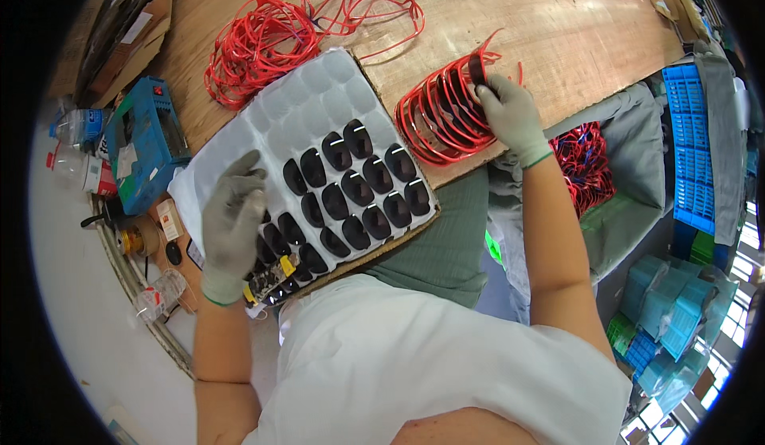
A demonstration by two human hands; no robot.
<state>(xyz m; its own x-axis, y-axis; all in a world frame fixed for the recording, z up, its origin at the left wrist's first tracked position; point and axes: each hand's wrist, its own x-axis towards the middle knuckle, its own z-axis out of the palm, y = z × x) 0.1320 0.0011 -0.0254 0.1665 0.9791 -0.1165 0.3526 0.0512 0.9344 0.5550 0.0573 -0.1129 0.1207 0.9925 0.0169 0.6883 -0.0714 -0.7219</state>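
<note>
A white moulded tray [296,98] lies tilted on the table's near edge. Dark sunglass lenses [358,188] stand in its pockets, with several pockets at the far end bare. Above its left part is my left hand [229,226], in a grey glove, fingers apart with nothing visible in them. Right of the tray stands a tight row of red-framed sunglasses [434,118], many with dark lenses. My gloved right hand [511,113] pinches the pair at the right end of that row. Its fingers partly hide that pair.
Tangled red glasses frames [267,43] lie beyond the tray. A grey-lined bin [629,154] at right holds more red frames [588,166]. A blue machine [147,146], tape roll [137,238] and plastic bottles [80,126] sit at left. Blue crates [690,150] stand far right.
</note>
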